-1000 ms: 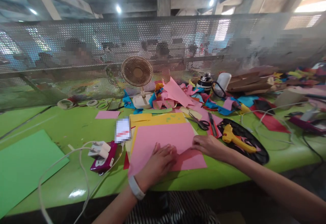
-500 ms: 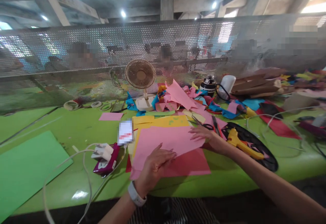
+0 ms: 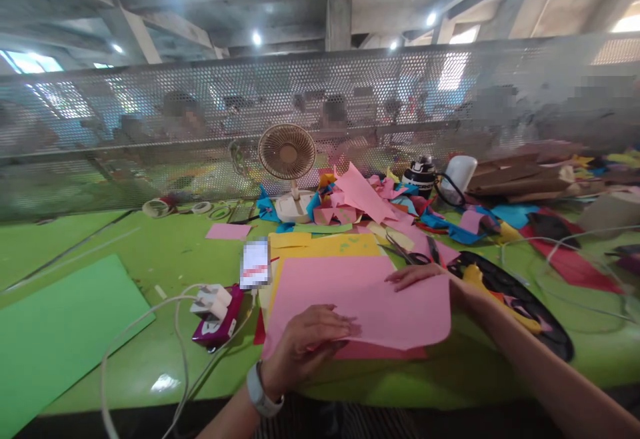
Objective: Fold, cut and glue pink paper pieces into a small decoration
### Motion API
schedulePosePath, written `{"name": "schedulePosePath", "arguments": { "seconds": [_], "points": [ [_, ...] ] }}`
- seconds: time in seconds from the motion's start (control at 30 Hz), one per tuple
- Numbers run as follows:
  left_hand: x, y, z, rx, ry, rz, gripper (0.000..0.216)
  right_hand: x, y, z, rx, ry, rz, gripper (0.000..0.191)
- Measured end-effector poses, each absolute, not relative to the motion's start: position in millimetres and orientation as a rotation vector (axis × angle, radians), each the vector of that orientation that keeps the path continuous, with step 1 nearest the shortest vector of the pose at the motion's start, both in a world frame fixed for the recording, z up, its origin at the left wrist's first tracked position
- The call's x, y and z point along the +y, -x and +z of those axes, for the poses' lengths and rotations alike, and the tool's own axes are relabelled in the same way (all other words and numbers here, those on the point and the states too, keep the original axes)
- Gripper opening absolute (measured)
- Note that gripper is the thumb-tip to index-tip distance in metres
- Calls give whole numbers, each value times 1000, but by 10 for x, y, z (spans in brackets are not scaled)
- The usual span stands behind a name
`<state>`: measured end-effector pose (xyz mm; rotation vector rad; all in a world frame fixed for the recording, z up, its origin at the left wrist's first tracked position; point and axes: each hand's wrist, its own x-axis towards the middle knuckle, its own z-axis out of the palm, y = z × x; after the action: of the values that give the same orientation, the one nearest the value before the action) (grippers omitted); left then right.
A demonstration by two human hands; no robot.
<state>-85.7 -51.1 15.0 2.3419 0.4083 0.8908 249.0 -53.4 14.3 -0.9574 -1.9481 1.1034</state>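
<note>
A pink sheet of paper lies in front of me, its right end lifted and bent upward. My left hand is at its front edge, fingers over the top and thumb low beside the edge, closed on the paper. At the raised right side, my right hand has its fingers over the sheet, while its thumb is hidden behind the paper. Below the pink sheet, a reddish-pink sheet shows along the front. A yellow sheet sticks out at the back.
A hot glue gun rests on a black tray at the right, near scissors. Paper scraps surround the fan. Left are a phone, a purple power strip with cables and a green sheet.
The pink sheet's right end has come up and toward me, covering more of the reddish sheet. My right hand has moved with it; the left stays near the front edge. The view has shifted slightly.
</note>
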Motion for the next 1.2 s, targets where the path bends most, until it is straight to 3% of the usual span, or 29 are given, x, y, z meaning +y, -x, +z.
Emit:
{"name": "schedulePosePath", "arguments": {
  "seconds": [0.07, 0.17, 0.27, 0.4, 0.6, 0.7, 0.8, 0.9, 1.0, 1.1, 1.2],
  "points": [
    [-425, 923, 104, 458, -2391, 867, 25, -574, -2464, 184, -1965, 941, 1052, 69],
    [-295, 1075, 33, 539, -2450, 846, 25, -624, -2417, 210, -2022, 997, 976, 48],
    [-241, 1198, 16, 731, -2331, 754, 20, -621, -2293, 112, -1979, 1142, 1102, 33],
    [-227, 1237, 30, 1031, -2136, 646, 22, -493, -2077, -150, -1704, 1370, 1129, 40],
    [-220, 1093, 135, 1362, -2451, 1129, 56, -268, -1963, -322, -1476, 1494, 1057, 43],
    [-284, 893, 216, 991, -2906, 790, 52, -220, -1963, -344, -1522, 1468, 1022, 41],
    [-320, 682, 187, 777, -3022, 477, 64, -205, -1970, -371, -1594, 1432, 985, 37],
    [-288, 577, 64, 734, -2969, 329, 70, -224, -1976, -354, -1674, 1581, 756, 33],
    [-239, 583, -55, 784, -2879, 226, 76, -284, -1950, -282, -1730, 1751, 231, 42],
    [-220, 611, -126, 829, -2818, 189, 77, -368, -1861, -240, -1964, 1564, -150, 49],
    [-224, 609, -161, 844, -2801, 193, 80, -448, -1738, -298, -2270, 1323, -195, 48]
  ]
}}
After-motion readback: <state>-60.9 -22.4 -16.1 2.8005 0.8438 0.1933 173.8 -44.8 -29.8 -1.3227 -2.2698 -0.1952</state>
